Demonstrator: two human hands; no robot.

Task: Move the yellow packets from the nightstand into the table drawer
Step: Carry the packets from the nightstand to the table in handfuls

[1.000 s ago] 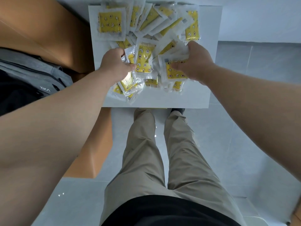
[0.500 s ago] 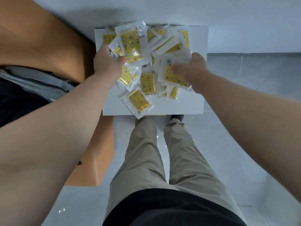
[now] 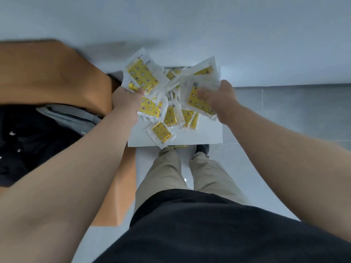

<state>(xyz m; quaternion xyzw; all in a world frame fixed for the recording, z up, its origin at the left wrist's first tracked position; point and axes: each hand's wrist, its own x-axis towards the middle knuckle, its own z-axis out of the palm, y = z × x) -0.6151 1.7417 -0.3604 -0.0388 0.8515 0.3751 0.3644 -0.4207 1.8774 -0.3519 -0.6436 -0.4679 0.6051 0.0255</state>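
Several yellow packets in clear wrappers are bunched between my hands above the white nightstand (image 3: 201,133). My left hand (image 3: 126,100) grips a fanned handful of packets (image 3: 142,76) at the pile's left side. My right hand (image 3: 218,99) grips another handful of packets (image 3: 199,103) on the right. A few loose packets lie below them, one packet (image 3: 161,132) close to the nightstand's front edge. The table drawer is not in view.
An orange bed or cushion (image 3: 53,76) runs along the left, with a grey and black bag (image 3: 62,120) on it. A white wall stands behind the nightstand. Grey floor tiles (image 3: 294,114) lie to the right. My legs and a shoe (image 3: 202,149) are below the nightstand.
Both hands have lifted their handfuls of packets up off the nightstand. A few packets dropped loose onto the top near its front edge. The camera has tilted up.
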